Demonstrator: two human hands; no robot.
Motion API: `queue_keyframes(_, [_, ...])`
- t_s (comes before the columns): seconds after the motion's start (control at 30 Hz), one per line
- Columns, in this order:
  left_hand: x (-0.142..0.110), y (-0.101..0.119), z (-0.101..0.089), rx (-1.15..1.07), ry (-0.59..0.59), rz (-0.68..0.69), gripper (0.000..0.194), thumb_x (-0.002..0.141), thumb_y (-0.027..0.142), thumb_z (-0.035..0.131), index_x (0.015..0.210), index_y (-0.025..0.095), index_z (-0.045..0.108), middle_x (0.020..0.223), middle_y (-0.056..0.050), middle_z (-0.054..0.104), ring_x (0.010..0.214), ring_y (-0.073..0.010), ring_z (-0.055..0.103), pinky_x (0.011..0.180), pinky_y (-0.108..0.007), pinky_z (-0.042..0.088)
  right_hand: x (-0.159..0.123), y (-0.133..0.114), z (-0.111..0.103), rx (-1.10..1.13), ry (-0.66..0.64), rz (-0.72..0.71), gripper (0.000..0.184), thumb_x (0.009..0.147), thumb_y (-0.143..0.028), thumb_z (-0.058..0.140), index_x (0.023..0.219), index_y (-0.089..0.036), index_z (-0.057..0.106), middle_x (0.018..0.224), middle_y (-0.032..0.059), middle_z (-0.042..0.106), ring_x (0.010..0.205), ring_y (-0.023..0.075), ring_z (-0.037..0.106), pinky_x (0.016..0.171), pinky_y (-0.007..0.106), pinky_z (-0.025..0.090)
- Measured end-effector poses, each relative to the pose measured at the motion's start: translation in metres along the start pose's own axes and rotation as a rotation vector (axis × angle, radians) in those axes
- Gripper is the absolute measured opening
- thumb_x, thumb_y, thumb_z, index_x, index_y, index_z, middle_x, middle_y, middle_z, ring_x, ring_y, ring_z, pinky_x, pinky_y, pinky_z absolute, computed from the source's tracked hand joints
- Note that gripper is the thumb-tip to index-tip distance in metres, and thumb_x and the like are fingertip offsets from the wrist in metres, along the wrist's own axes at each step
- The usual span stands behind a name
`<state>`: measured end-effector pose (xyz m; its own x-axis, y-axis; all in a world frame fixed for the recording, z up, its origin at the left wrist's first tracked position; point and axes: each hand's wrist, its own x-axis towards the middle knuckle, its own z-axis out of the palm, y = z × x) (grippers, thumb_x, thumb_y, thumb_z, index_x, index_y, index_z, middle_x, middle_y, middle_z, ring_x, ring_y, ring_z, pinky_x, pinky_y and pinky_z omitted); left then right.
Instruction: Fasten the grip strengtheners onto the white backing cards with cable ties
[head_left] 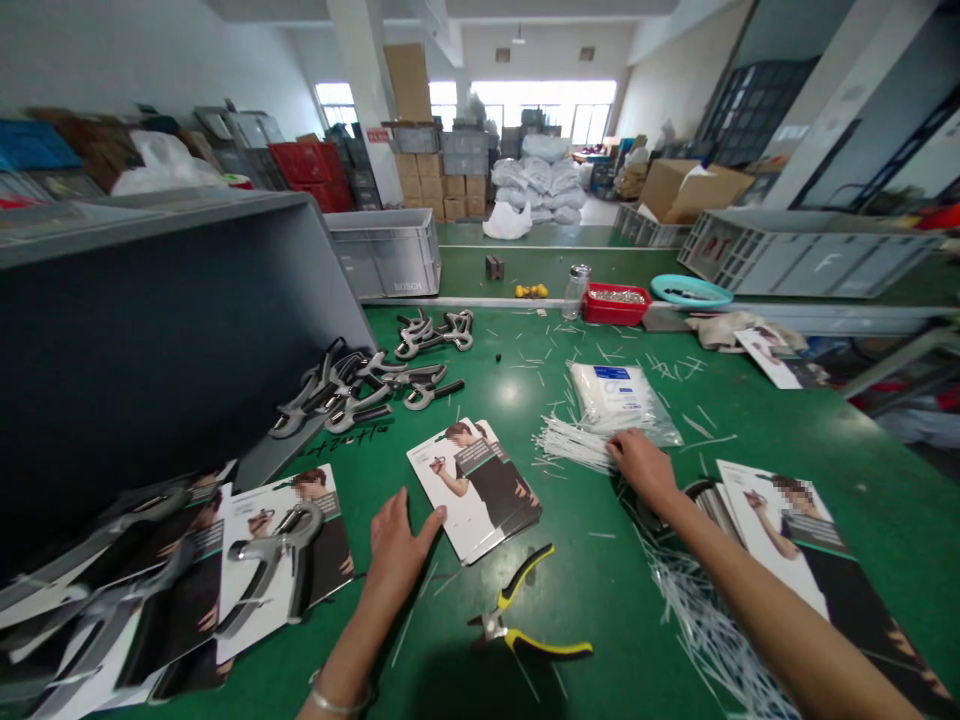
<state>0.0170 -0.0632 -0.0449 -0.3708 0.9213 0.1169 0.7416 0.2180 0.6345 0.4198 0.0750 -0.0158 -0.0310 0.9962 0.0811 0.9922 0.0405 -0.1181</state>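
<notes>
My left hand (401, 545) rests with fingers apart at the left edge of a small stack of printed cards (476, 490), its thumb at the edge. At the right, my right hand (643, 467) has its fingers pressed together on the ends of a loose bundle of white cable ties (574, 443). Behind that bundle lies a clear plastic bag of cable ties (619, 395). Yellow-and-black cutting pliers (493, 625) lie with handles spread in front of the cards. To the left, a hand grip strengthener (274, 560) lies on a printed card, with several others beside it.
Several loose grips (360, 385) lie by the grey bin (187, 300). More cards (795, 550) and scattered ties (712, 620) are under and beside my right forearm. A red tray (616, 305), glass jar (576, 292) and blue dish (690, 291) stand at the back.
</notes>
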Motion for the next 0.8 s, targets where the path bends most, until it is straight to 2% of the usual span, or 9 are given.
queue_keyframes(0.07, [0.001, 0.008, 0.027, 0.078, -0.011, 0.037, 0.071, 0.085, 0.054, 0.055, 0.139, 0.008, 0.048, 0.139, -0.024, 0.051, 0.133, -0.0375, 0.043, 0.109, -0.057, 0.033, 0.001, 0.002, -0.009, -0.03, 0.01, -0.005, 0.025, 0.096, -0.03, 0.045, 0.094, -0.018, 0.068, 0.105, 0.0115, 0.066, 0.089, 0.0223, 0.064, 0.063, 0.027, 0.04])
queue_keyframes(0.13, [0.003, 0.01, 0.04, 0.057, -0.022, 0.068, 0.061, 0.09, 0.049, 0.05, 0.14, 0.015, 0.048, 0.141, -0.018, 0.051, 0.133, -0.0344, 0.043, 0.109, -0.056, 0.032, 0.005, 0.009, -0.021, -0.065, 0.011, -0.014, 0.028, 0.097, -0.03, 0.043, 0.094, -0.018, 0.069, 0.105, 0.0127, 0.067, 0.088, 0.0233, 0.065, 0.062, 0.028, 0.039])
queue_keyframes(0.27, [0.012, 0.002, 0.037, -0.075, -0.033, 0.08, 0.046, 0.09, 0.045, 0.05, 0.129, 0.021, 0.058, 0.133, -0.012, 0.058, 0.124, -0.0308, 0.05, 0.107, -0.053, 0.034, 0.011, 0.023, -0.047, 0.06, -0.077, -0.041, 0.025, 0.092, -0.03, 0.05, 0.086, -0.017, 0.07, 0.093, 0.0118, 0.071, 0.084, 0.0227, 0.065, 0.065, 0.028, 0.041])
queue_keyframes(0.4, [0.017, 0.001, 0.03, -0.273, -0.02, 0.051, 0.038, 0.083, 0.044, 0.06, 0.111, 0.02, 0.067, 0.121, -0.011, 0.065, 0.116, -0.0293, 0.057, 0.106, -0.049, 0.038, -0.001, 0.014, -0.06, 0.554, -0.28, -0.011, 0.032, 0.088, -0.045, 0.055, 0.08, -0.017, 0.068, 0.062, 0.0027, 0.064, 0.056, 0.0154, 0.057, 0.054, 0.025, 0.04])
queue_keyframes(0.5, [0.009, 0.012, 0.02, -0.554, 0.029, -0.101, 0.04, 0.08, 0.045, 0.065, 0.108, 0.016, 0.064, 0.112, -0.012, 0.069, 0.102, -0.0264, 0.065, 0.094, -0.043, 0.049, -0.02, -0.011, -0.06, 1.013, -0.429, 0.015, 0.038, 0.083, -0.055, 0.062, 0.079, -0.017, 0.064, 0.062, -0.0001, 0.062, 0.048, 0.0111, 0.052, 0.048, 0.023, 0.041])
queue_keyframes(0.57, [0.002, 0.021, 0.006, -0.766, -0.001, -0.195, 0.045, 0.083, 0.046, 0.063, 0.116, 0.016, 0.056, 0.104, -0.01, 0.071, 0.086, -0.0223, 0.068, 0.078, -0.035, 0.054, -0.03, -0.032, -0.057, 1.245, -0.474, 0.017, 0.037, 0.081, -0.054, 0.067, 0.083, -0.017, 0.063, 0.071, 0.0018, 0.065, 0.051, 0.0104, 0.054, 0.051, 0.024, 0.046])
queue_keyframes(0.63, [-0.004, 0.027, -0.011, -0.866, -0.056, -0.216, 0.049, 0.085, 0.046, 0.062, 0.122, 0.017, 0.05, 0.093, -0.006, 0.073, 0.072, -0.0184, 0.068, 0.064, -0.028, 0.052, -0.035, -0.056, -0.052, 1.385, -0.501, 0.012, 0.035, 0.08, -0.051, 0.071, 0.086, -0.018, 0.062, 0.076, 0.0036, 0.068, 0.057, 0.012, 0.06, 0.056, 0.025, 0.051])
queue_keyframes(0.7, [-0.006, 0.027, -0.029, -0.856, -0.074, -0.203, 0.049, 0.083, 0.047, 0.065, 0.12, 0.017, 0.052, 0.081, -0.002, 0.072, 0.062, -0.0155, 0.064, 0.056, -0.023, 0.047, -0.037, -0.084, -0.046, 1.47, -0.479, -0.024, 0.032, 0.081, -0.047, 0.073, 0.088, -0.019, 0.061, 0.08, 0.0046, 0.07, 0.065, 0.0147, 0.066, 0.062, 0.027, 0.055])
queue_keyframes(0.8, [-0.004, 0.016, -0.048, -0.827, -0.071, -0.225, 0.048, 0.08, 0.047, 0.068, 0.116, 0.016, 0.057, 0.07, 0.001, 0.069, 0.057, -0.014, 0.061, 0.053, -0.021, 0.043, -0.042, -0.136, -0.034, 1.562, -0.36, -0.107, 0.03, 0.084, -0.046, 0.07, 0.092, -0.02, 0.057, 0.085, 0.0043, 0.072, 0.07, 0.0167, 0.07, 0.064, 0.03, 0.058])
